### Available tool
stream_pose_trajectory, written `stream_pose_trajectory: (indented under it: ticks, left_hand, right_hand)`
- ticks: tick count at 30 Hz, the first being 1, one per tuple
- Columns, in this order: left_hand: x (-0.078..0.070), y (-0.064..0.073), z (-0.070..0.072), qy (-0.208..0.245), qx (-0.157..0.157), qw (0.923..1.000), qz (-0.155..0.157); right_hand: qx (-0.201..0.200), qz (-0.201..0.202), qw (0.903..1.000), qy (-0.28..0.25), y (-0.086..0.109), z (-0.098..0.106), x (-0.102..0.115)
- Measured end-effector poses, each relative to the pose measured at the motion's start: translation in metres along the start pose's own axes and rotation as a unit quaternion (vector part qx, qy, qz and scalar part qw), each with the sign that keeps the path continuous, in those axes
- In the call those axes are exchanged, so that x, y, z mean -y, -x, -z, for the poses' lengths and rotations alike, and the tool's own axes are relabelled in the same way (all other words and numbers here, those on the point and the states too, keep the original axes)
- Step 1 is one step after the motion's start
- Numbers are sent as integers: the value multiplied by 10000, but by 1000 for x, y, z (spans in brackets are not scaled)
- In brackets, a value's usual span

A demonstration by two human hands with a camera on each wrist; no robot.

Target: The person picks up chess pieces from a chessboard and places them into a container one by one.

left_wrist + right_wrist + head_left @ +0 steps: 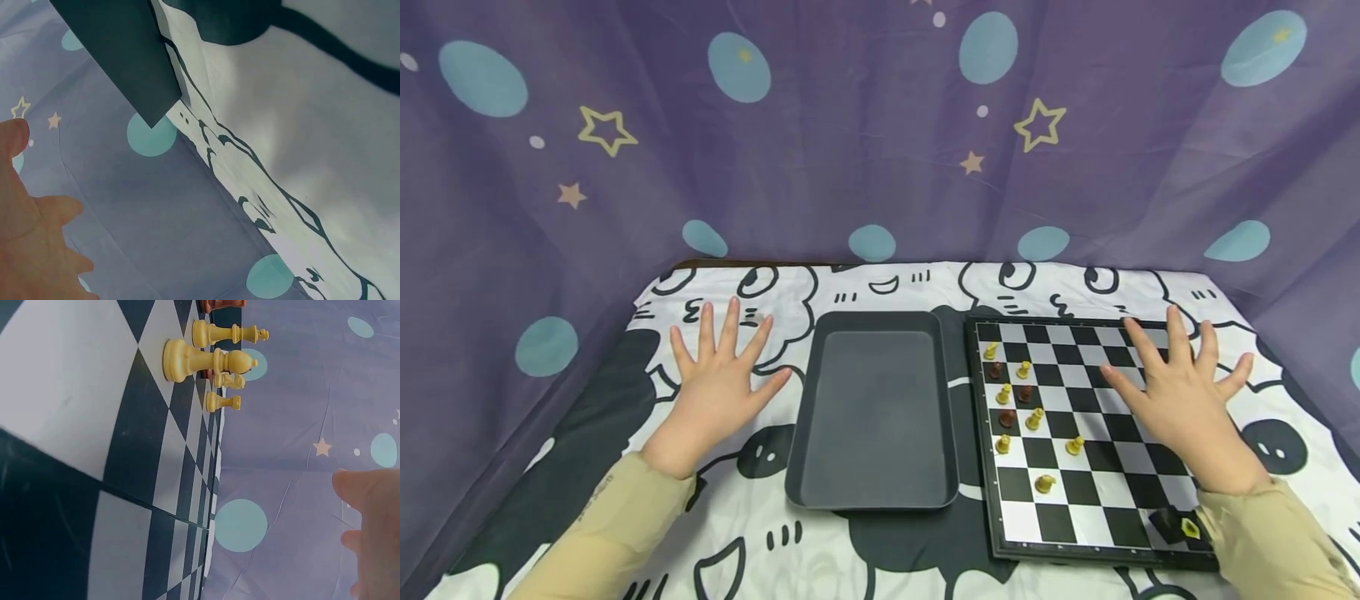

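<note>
My left hand (718, 387) is spread with straight fingers, left of a dark grey tray (876, 417), and holds nothing. Over the right part of a black-and-white chessboard (1093, 492) my right hand (1187, 396) also has its fingers fanned out, with nothing in it. Several yellow chess pieces (1035, 418) and a few brown chess pieces (1007, 418) stand on the board's left side. In the right wrist view a yellow bishop (206, 360) and a yellow king (228, 334) show up close, apart from the right thumb and fingers (381, 506).
A cartoon-print cloth (790, 542) covers the table beneath tray and board. Behind rises a purple curtain (865, 150) with stars and blue ovals. Close to the right sleeve (1270, 525), a small black item with a yellow-green mark (1190, 527) overlaps the board's near right corner.
</note>
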State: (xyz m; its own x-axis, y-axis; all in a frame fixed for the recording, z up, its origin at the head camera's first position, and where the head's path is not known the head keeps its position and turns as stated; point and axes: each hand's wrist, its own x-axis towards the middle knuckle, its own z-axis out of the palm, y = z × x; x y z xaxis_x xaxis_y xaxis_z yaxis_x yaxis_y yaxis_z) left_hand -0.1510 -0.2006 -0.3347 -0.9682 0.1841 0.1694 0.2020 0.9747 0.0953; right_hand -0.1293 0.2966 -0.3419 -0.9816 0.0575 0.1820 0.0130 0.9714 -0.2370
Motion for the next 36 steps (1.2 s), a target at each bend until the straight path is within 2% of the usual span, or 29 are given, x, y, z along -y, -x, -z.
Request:
stream_pose_trajectory:
  ticks: [11,15,23,26,28,30,32,34,36]
  left_hand:
    - [-4,-1,5,49,-38,10000,-64]
    - [-7,-1,5,184,-23,9995,-244]
    - [-17,0,5,536,401,9955,-673]
    - [-20,0,3,649,594,9936,-707]
    - [-21,0,0,849,752,9917,-612]
    - [-21,-3,-3,1121,960,9879,-469]
    - [-19,-6,-7,1482,1249,9808,-215]
    - [-16,-10,-12,1853,1542,9705,94]
    - [-13,-14,-17,2242,1794,9570,412]
  right_hand:
    - [-118,159,9998,-11,-7,5,9]
    - [-233,337,9991,-93,-11,6,15]
    - [-346,745,9964,-221,-23,10,32]
    - [-130,879,9952,-414,-29,10,37]
    - [192,910,9939,-600,-34,11,41]
    - [538,924,9910,-799,-40,12,44]
    - [857,918,9875,-948,-46,12,48]
    - [1084,944,9844,-1017,-53,12,50]
    - [1235,1041,9817,-1011,-60,10,51]
